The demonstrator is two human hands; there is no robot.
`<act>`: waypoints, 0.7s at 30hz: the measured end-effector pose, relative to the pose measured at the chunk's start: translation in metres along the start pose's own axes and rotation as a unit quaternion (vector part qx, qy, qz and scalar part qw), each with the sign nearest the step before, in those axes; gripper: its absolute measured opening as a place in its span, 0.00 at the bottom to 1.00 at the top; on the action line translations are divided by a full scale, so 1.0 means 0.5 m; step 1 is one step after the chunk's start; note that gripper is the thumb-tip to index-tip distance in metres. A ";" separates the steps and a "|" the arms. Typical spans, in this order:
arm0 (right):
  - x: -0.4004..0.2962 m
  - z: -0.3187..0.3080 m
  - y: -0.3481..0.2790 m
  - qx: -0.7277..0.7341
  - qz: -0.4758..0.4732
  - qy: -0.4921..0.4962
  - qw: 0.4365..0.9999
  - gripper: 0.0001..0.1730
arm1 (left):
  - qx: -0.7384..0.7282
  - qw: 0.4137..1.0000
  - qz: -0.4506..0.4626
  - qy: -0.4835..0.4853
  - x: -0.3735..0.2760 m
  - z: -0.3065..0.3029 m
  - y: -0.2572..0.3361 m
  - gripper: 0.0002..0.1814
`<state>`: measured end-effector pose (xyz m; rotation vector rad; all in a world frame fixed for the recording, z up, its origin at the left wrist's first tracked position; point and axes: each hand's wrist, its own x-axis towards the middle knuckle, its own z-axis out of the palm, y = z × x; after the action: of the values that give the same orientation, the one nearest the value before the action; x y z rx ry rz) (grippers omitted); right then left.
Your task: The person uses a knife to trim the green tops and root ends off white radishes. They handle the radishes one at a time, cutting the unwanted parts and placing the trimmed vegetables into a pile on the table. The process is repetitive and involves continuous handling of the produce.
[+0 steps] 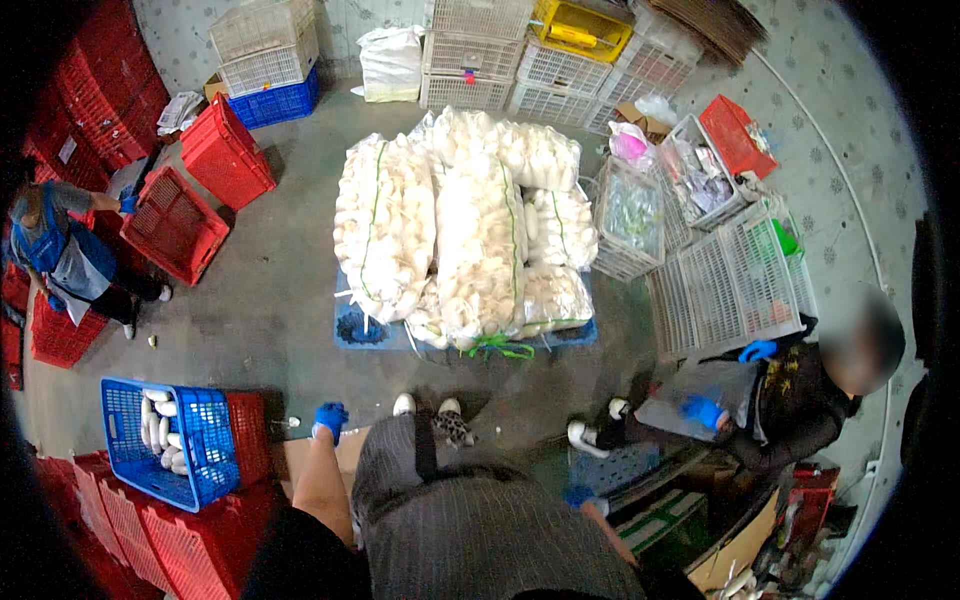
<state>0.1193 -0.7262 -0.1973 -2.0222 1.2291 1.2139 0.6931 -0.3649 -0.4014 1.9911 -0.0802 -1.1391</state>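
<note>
My left hand (330,421), in a blue glove, hangs beside my left leg above the floor. It seems to hold nothing, but how far its fingers are curled is unclear. My right hand (579,496), also blue-gloved, is low by my right side, near the metal edge of a workbench (660,472); its fingers are too small to make out. In front of me, large clear plastic bags of pale root vegetables (480,240) with green ties are piled on a blue plastic pallet (465,341). To my left, a blue crate (214,442) holds several long white vegetables (159,427).
A co-worker (795,405) in blue gloves stands at right beside a clear plastic sheet or bag (675,397). Another person (67,232) at left touches a tilted red crate (176,225). White crates (727,277) stand right of the pallet; more crates (472,60) line the back wall.
</note>
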 end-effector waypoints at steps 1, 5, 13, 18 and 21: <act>0.013 -0.030 0.013 0.004 0.024 0.000 1.000 0.18 | -0.222 0.972 -0.057 0.053 -0.049 0.013 0.098 0.13; 0.121 -0.178 -0.043 0.041 0.030 0.056 0.997 0.19 | 0.652 0.728 0.199 -0.070 -0.143 -0.046 0.113 0.08; 0.074 -0.384 -0.242 0.179 -0.043 0.197 0.963 0.23 | 0.699 0.655 0.206 -0.198 -0.068 0.024 0.006 0.22; 0.060 -0.380 -0.236 -0.008 -0.074 0.070 0.995 0.23 | 0.649 0.710 0.160 -0.222 -0.035 0.081 0.038 0.22; 0.117 -0.307 -0.203 -0.096 -0.044 -0.001 0.994 0.23 | 0.694 0.664 0.225 -0.162 -0.103 0.071 0.073 0.19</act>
<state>0.2874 -0.8188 -0.1769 -2.1865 1.0440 1.3342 0.6484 -0.3894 -0.3499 2.6005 -2.0635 -1.1184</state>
